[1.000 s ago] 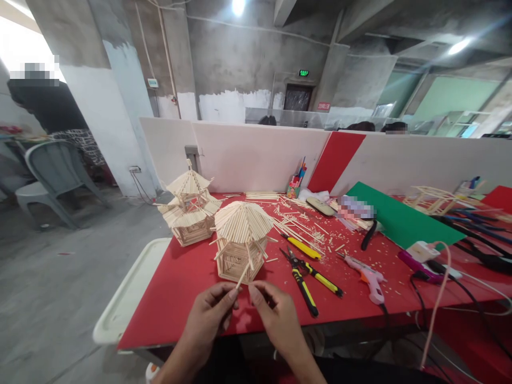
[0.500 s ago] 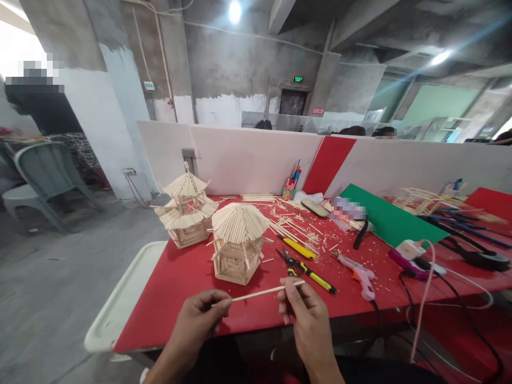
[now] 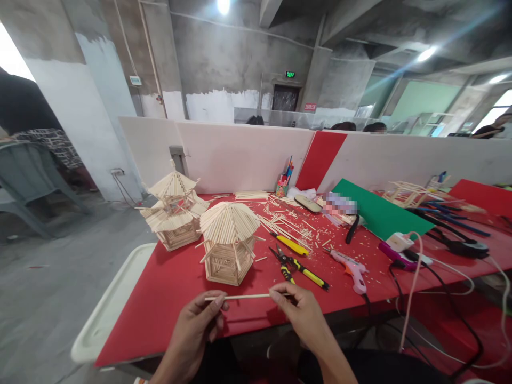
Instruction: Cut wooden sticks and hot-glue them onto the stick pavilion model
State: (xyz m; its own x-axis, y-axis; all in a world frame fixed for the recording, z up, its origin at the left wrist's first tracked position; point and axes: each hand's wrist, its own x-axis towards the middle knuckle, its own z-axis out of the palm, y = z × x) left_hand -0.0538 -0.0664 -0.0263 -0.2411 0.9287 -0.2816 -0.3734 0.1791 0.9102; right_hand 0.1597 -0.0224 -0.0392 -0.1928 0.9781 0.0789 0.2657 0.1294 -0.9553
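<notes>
A thin wooden stick (image 3: 248,296) spans nearly level between my hands, over the front of the red table. My left hand (image 3: 200,319) pinches its left end between thumb and fingers. My right hand (image 3: 296,308) grips the stick near its right end, hiding part of it. Just beyond stands a small pavilion model (image 3: 230,242) built of sticks, with a pointed roof. A taller two-tiered pavilion model (image 3: 175,208) is behind it to the left. Pliers with yellow and black handles (image 3: 298,266) lie beyond my right hand.
A yellow utility knife (image 3: 293,245) and a pink glue gun (image 3: 349,268) lie to the right. Loose sticks (image 3: 253,195) and scraps are scattered behind. A purple power strip (image 3: 394,256) with cables, a green board (image 3: 374,210) and a pen cup (image 3: 282,186) are also on the red table (image 3: 148,314).
The stick has turned from slanting to nearly level. My right hand has moved inward along it and turned, and the left end now shows past my left thumb. The view has shifted slightly right.
</notes>
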